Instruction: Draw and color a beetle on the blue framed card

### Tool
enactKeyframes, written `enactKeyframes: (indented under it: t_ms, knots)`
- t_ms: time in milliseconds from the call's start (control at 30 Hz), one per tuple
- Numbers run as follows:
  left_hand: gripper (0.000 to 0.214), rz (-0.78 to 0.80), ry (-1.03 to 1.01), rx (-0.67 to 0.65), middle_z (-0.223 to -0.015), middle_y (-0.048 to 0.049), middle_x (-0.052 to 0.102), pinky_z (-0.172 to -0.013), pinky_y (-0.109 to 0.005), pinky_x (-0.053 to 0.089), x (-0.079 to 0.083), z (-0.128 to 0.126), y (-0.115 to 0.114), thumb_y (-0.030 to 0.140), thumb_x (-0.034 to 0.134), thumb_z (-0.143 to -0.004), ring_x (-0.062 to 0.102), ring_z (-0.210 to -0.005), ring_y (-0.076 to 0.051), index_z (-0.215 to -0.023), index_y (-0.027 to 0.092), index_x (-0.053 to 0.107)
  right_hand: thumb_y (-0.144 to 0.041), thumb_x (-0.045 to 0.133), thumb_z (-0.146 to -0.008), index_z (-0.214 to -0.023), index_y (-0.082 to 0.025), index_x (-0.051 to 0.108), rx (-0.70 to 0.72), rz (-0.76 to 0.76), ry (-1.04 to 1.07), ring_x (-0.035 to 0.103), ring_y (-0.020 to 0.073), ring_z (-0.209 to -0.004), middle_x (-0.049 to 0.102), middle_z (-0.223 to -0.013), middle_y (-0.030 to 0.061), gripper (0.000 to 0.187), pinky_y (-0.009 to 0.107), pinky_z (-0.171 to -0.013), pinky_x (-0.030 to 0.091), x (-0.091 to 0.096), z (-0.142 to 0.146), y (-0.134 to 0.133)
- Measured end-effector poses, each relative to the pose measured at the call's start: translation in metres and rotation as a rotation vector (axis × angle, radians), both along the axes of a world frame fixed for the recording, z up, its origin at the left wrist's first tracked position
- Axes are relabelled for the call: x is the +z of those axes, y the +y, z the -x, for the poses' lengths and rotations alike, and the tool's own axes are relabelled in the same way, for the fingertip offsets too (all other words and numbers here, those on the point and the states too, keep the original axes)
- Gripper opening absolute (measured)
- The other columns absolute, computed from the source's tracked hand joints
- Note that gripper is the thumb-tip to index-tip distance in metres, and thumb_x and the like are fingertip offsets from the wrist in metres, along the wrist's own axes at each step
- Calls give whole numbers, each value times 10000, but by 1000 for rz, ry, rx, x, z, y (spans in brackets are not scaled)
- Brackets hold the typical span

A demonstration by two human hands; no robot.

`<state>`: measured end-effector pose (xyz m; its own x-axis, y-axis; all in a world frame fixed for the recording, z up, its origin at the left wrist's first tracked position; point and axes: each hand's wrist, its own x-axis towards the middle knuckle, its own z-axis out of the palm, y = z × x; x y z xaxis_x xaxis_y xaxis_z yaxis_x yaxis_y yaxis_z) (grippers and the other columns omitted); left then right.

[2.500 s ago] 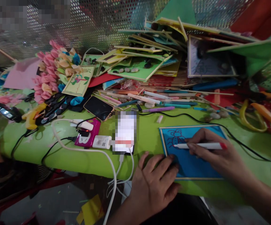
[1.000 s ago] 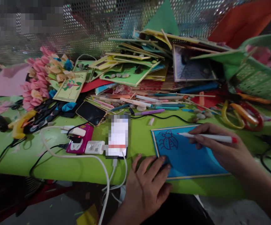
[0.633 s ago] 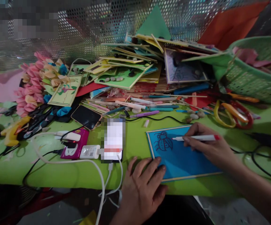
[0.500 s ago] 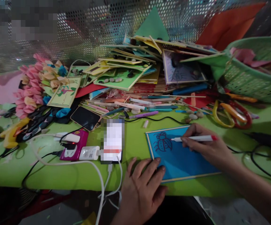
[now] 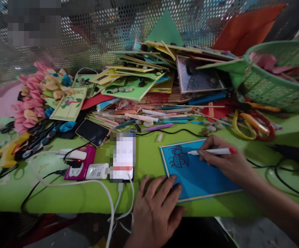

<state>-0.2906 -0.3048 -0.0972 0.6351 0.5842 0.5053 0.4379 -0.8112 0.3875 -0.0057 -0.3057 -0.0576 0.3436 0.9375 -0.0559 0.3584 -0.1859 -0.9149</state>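
A blue card (image 5: 203, 182) edged with thin pale sticks lies on the green table, and a dark beetle drawing (image 5: 179, 157) is on its upper left. My right hand (image 5: 220, 158) is closed round a white marker with a red end (image 5: 215, 151). The marker's tip is just right of the beetle; whether it touches the card I cannot tell. My left hand (image 5: 158, 201) lies spread at the card's lower left edge, fingertips on the card and nothing held.
Left of the card lie a phone (image 5: 123, 151), a magenta power strip (image 5: 87, 155) and a yellow glue gun (image 5: 11, 151). Behind are loose markers (image 5: 149, 118), piled decorated cards (image 5: 136, 82), scissors (image 5: 245, 125) and a green basket (image 5: 281, 86). White cables (image 5: 108, 193) hang over the front edge.
The whole view has shifted slightly. My right hand and the marker stay beside the beetle with hardly any movement, and my left hand stays on the card's edge.
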Motion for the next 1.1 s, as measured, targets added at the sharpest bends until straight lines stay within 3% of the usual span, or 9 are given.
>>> enactKeyframes:
  t_ms: [333, 667, 833, 1100]
  knots:
    - [314, 13, -7, 0, -1482, 35, 774, -1286, -434, 296, 1, 0, 1, 443, 607, -1137, 682, -1253, -211, -1342, 284, 784, -433, 834, -870, -737, -251, 664, -8, -52, -28, 540, 178, -642, 655, -686, -5, 282, 328, -618, 426, 2, -1, 0]
    - [321, 11, 1, 2, -1463, 21, 785, -1269, -446, 315, -2, 1, 0, 451, 635, -1119, 685, -1245, -223, -1357, 299, 785, -487, 837, -792, -685, -263, 654, -72, -118, -41, 510, 166, -566, 615, -619, -23, 308, 301, -535, 395, 4, -4, 1]
    - [316, 13, 10, -2, -1465, 22, 784, -1278, -447, 304, -2, 0, 0, 452, 614, -1133, 680, -1255, -224, -1344, 293, 787, -546, 854, -830, -706, -261, 659, -18, -91, 36, 521, 160, -521, 643, -601, -17, 367, 295, -496, 404, 4, -4, -3]
    - [316, 13, -6, -3, -1487, 46, 770, -1303, -423, 269, 1, -1, 1, 443, 595, -1147, 661, -1262, -219, -1347, 285, 781, -472, 838, -841, -696, -255, 670, 23, -85, 6, 535, 161, -544, 658, -615, -11, 310, 288, -510, 412, -2, -4, -6]
